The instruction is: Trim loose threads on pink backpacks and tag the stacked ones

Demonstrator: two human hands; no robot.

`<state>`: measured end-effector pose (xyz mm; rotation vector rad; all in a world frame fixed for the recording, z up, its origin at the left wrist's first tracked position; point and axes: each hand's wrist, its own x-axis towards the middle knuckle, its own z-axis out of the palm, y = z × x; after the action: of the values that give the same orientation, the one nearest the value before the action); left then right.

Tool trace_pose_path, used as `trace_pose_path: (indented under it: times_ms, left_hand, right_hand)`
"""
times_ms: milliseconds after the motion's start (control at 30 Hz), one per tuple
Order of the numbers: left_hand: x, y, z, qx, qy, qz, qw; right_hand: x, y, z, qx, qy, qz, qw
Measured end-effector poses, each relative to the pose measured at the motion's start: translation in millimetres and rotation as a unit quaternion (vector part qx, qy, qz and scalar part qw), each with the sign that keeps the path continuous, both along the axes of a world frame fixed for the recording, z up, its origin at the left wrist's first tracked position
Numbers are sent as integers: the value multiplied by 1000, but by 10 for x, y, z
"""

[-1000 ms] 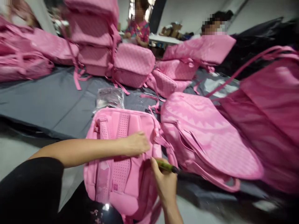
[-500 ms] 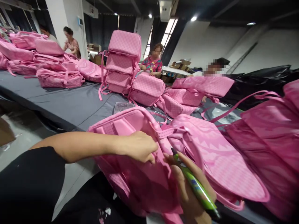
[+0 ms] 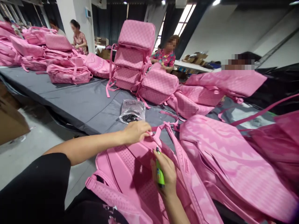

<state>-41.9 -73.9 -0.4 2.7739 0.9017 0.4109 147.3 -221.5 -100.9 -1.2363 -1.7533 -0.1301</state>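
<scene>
A pink backpack [image 3: 126, 165] lies in front of me with its padded, dotted back panel and straps facing up. My left hand [image 3: 137, 131] pinches the pink fabric at the backpack's top edge, near the strap. In my right hand [image 3: 165, 169] is a green tool with a dark tip [image 3: 159, 174], held like a pen over the backpack, its tip pointing up towards the left hand. Another pink backpack [image 3: 229, 155] with a wavy print lies to the right, beside the first one.
A clear plastic bag with dark contents [image 3: 133, 110] rests on the grey table [image 3: 77, 102]. Beyond it stands a stack of pink backpacks [image 3: 130, 59]. More pink bags [image 3: 67, 73] lie left and right. Several people work behind. A cardboard box [image 3: 11, 118] is at the left.
The backpack now shows its strapped back panel rather than its open inside. My left hand has moved up to its top edge; my right hand has shifted left with the green tool.
</scene>
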Motion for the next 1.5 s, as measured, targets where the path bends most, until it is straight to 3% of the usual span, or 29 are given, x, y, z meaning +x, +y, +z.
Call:
trace_pose_path:
  times_ms: [67, 167, 233, 367, 467, 567, 733, 867, 967, 1100, 1233, 1333, 1400, 1500]
  left_hand:
    - [23, 149, 39, -9, -1, 18, 1000]
    - [120, 340, 15, -71, 127, 6, 989]
    - [200, 408, -34, -73, 183, 10, 980]
    - [299, 405, -182, -26, 186, 34, 982]
    - [300, 341, -295, -2, 160, 22, 987]
    - [269, 267, -340, 41, 139, 5, 989]
    - [255, 146, -351, 114, 140, -99, 979]
    - [347, 159, -455, 136, 165, -66, 975]
    - [400, 204, -511, 129, 179, -50, 974]
    - [377, 209, -479, 135, 179, -69, 972]
    - [342, 198, -458, 144, 175, -79, 971]
    - [354, 228, -497, 139, 173, -76, 972]
    - [379, 266, -539, 130, 179, -70, 973]
    - [437, 329, -608, 121, 189, -63, 972]
  right_hand:
    - [-149, 204, 63, -3, -5, 3, 1000]
    - [-269, 458, 119, -29, 4, -14, 999]
    - [-306, 518, 148, -60, 16, -23, 998]
    - [-399, 283, 181, -87, 40, 25, 995]
    - [-452, 6, 181, -94, -3, 71, 993]
    - [-387, -92, 174, -111, -18, 83, 990]
    - [-200, -5, 84, -105, 30, 26, 994]
    - [-213, 26, 19, -92, 52, 16, 994]
    - [-215, 65, 48, -157, 45, 6, 987]
    - [-147, 150, 85, -236, 70, -29, 969]
    - [-51, 194, 31, -144, 8, -33, 989]
    - [20, 266, 30, -74, -28, -77, 994]
    - [40, 386, 71, -114, -58, -127, 984]
    - [-2, 656, 130, -264, -100, -193, 940]
